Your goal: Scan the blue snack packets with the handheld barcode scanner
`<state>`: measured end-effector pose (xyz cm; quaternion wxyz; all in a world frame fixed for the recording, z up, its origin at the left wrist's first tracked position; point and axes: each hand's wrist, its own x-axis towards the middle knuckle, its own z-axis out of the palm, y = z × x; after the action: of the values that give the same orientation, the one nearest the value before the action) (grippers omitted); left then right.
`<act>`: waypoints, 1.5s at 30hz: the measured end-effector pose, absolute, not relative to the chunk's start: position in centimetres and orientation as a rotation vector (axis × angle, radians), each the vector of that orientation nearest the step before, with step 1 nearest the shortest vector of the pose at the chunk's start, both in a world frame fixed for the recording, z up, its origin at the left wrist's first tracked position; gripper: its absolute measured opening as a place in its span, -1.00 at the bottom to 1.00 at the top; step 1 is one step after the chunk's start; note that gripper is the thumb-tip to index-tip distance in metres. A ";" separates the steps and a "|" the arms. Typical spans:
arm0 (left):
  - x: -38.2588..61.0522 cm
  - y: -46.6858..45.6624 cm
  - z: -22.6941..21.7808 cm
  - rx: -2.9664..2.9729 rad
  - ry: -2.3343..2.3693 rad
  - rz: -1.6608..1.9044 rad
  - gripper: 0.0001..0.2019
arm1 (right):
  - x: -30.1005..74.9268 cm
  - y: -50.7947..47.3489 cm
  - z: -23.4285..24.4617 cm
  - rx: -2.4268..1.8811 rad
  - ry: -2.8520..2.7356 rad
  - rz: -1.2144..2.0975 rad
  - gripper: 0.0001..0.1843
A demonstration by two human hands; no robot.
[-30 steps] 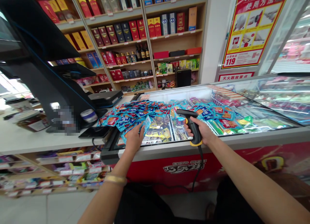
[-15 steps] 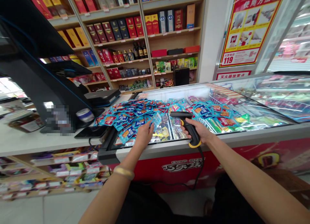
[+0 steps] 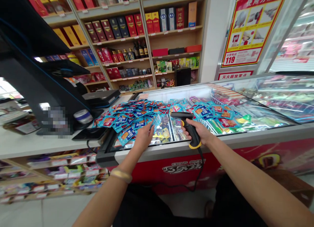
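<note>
My right hand [image 3: 199,132] is wrapped round the handle of a black and yellow barcode scanner [image 3: 194,133], its head turned to the left. From the handle's base a dark cable hangs down in front of the freezer. My left hand [image 3: 144,135], with a gold bangle on the wrist, pinches a small light-blue snack packet [image 3: 157,121] in front of the scanner's head. Left of and behind that hand, a heap of blue and red snack packets [image 3: 130,114] spreads over the freezer's glass top. A smaller group of packets [image 3: 217,114] lies right of the scanner.
The chest freezer [image 3: 157,156] has a grey rim, with wire baskets under its glass. On the counter [image 3: 14,145] at left stand a dark till screen [image 3: 31,56], a roll of tape [image 3: 83,118] and a black pad [image 3: 90,134]. Shelves of boxed bottles [image 3: 117,27] line the back wall.
Both hands keep nearly the same pose, the left on the packet and the right on the scanner. The whole view has shifted slightly, with things appearing a little further left.
</note>
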<state>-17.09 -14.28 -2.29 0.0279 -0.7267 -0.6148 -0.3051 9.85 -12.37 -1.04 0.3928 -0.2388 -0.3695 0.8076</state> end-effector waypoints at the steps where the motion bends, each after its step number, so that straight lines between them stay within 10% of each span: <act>1: -16.9 -14.3 -2.2 -2.255 -1.870 -0.942 -0.58 | 10.0 -12.3 -1.1 -0.585 -0.904 2.034 -0.79; 24: 6.3 -4.4 -1.1 -2.674 -1.683 -0.388 -0.45 | 22.9 -9.1 -1.4 -0.699 -0.574 1.507 -0.78; 31: 2.7 -6.4 -0.2 -2.595 -1.655 -0.615 -0.24 | 21.8 -10.0 -1.1 -0.634 -0.672 1.463 -0.80; 45: -17.0 -13.3 -0.6 -1.521 -2.313 -0.626 -0.58 | 9.9 -12.0 -0.7 -0.643 -0.700 1.862 -0.78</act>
<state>-16.95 -13.29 -0.57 0.1510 -0.5297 -0.8057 -0.2181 9.93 -11.97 -0.71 0.5016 -0.2660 -0.2896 0.7706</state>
